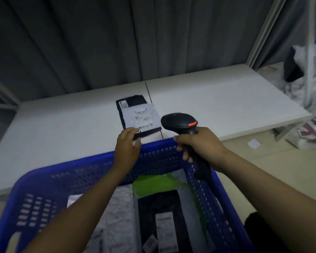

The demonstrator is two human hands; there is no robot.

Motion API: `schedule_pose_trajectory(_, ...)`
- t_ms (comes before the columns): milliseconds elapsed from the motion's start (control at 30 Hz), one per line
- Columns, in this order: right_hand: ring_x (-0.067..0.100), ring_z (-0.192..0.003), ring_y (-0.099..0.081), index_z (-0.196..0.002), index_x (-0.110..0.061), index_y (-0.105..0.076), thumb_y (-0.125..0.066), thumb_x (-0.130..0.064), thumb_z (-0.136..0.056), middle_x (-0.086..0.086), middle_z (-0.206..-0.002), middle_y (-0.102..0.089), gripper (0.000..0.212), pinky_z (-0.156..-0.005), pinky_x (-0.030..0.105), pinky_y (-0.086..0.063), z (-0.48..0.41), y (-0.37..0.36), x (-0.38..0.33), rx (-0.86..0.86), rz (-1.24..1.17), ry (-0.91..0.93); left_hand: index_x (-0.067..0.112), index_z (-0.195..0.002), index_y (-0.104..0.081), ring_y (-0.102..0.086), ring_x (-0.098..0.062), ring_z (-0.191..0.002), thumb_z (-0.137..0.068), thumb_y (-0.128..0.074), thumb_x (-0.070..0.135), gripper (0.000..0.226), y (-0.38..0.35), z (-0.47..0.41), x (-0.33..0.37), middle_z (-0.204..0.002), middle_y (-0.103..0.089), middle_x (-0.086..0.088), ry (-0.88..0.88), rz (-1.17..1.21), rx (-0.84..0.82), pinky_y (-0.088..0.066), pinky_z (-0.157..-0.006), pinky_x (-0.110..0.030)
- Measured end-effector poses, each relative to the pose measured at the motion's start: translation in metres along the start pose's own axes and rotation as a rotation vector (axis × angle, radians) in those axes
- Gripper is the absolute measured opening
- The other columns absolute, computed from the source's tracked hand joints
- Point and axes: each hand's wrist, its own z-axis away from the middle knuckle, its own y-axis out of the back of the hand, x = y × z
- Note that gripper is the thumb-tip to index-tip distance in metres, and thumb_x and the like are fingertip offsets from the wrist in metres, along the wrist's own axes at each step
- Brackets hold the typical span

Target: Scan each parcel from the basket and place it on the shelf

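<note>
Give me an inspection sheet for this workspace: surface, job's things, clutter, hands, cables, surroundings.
Surface: white shelf, with a dark seam line across it.
Job's things: labelled parcel lies flat on the shelf; blue basket in front holds more, among them a green parcel and a black parcel; scanner is held over the basket's far rim.
Clutter: paper scrap on the floor at right.
Hands: left hand has its fingers on the labelled parcel's near edge, grip unclear; right hand grips the scanner's handle.
Cables: nothing seen.
Surroundings: grey curtain behind; bags piled at right.
</note>
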Motion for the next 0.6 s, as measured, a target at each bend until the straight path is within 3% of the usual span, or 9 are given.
schedule_pose_trajectory(67, 0.018, -0.040, -0.055, -0.080, -0.003, -0.064, -0.068, -0.013, -0.087, 0.013, -0.070, -0.068, 0.013, -0.041, 0.024, -0.044, 0.012, -0.004, 0.016, 0.005, -0.016, -0.028, 0.003, -0.119, -0.063, -0.051, -0.023, -0.112, -0.089, -0.059, 0.003, 0.030, -0.002, 0.043, 0.002, -0.120, -0.060, -0.013, -0.134, -0.029, 0.044, -0.034, -0.100, -0.023)
schedule_pose_trajectory(133, 0.018, -0.040, -0.055, -0.076, -0.007, -0.063, -0.069, -0.013, -0.087, 0.012, -0.067, -0.066, 0.013, -0.042, 0.025, -0.045, 0.022, -0.012, 0.040, 0.020, -0.053, -0.074, 0.004, -0.118, -0.063, -0.053, -0.024, -0.109, -0.087, -0.057, 0.007, 0.031, -0.017, 0.087, -0.010, -0.116, -0.061, -0.014, -0.158, -0.026, -0.046, -0.032, -0.098, -0.019)
schedule_pose_trajectory(233, 0.018, -0.042, -0.057, -0.079, -0.007, -0.064, -0.069, -0.013, -0.087, 0.012, -0.069, -0.066, 0.011, -0.043, 0.025, -0.046, 0.036, -0.025, 0.083, 0.033, -0.083, -0.176, 0.006, -0.129, -0.057, -0.055, -0.030, -0.114, -0.089, -0.054, 0.028, 0.046, -0.052, 0.148, -0.039, -0.126, -0.058, -0.016, 0.086, 0.049, -0.371, -0.037, -0.097, -0.023)
schedule_pose_trajectory(367, 0.016, -0.041, -0.054, -0.089, -0.002, -0.063, -0.064, -0.010, -0.090, 0.012, -0.067, -0.064, 0.008, -0.039, 0.023, -0.043, 0.043, -0.037, 0.138, 0.053, -0.228, -0.355, 0.010, -0.142, -0.045, -0.049, -0.035, -0.124, -0.079, -0.057, 0.049, 0.075, -0.098, 0.194, -0.091, -0.137, -0.052, -0.017, 0.340, -0.092, -0.686, -0.044, -0.101, -0.041)
schedule_pose_trajectory(433, 0.017, -0.042, -0.053, -0.085, -0.004, -0.063, -0.064, -0.010, -0.090, 0.014, -0.069, -0.064, 0.008, -0.040, 0.023, -0.042, 0.041, -0.039, 0.161, 0.066, -0.260, -0.422, 0.011, -0.144, -0.042, -0.049, -0.035, -0.122, -0.072, -0.056, 0.057, 0.086, -0.121, 0.209, -0.124, -0.136, -0.052, -0.017, 0.446, -0.140, -0.730, -0.045, -0.099, -0.045)
schedule_pose_trajectory(500, 0.019, -0.044, -0.053, -0.081, -0.006, -0.064, -0.064, -0.011, -0.089, 0.015, -0.070, -0.065, 0.009, -0.041, 0.024, -0.042, 0.036, -0.037, 0.179, 0.062, -0.249, -0.476, 0.009, -0.144, -0.039, -0.050, -0.036, -0.119, -0.070, -0.067, 0.059, 0.094, -0.130, 0.215, -0.133, -0.134, -0.052, -0.019, 0.563, -0.137, -0.723, -0.045, -0.099, -0.043)
schedule_pose_trajectory(600, 0.018, -0.043, -0.053, -0.080, -0.005, -0.064, -0.064, -0.012, -0.089, 0.014, -0.068, -0.064, 0.011, -0.041, 0.023, -0.042, 0.025, -0.036, 0.197, 0.071, -0.262, -0.539, 0.000, -0.142, -0.034, -0.043, -0.037, -0.120, -0.069, -0.085, 0.038, 0.096, -0.140, 0.222, -0.125, -0.133, -0.044, -0.023, 0.741, -0.125, -0.620, -0.040, -0.098, -0.040)
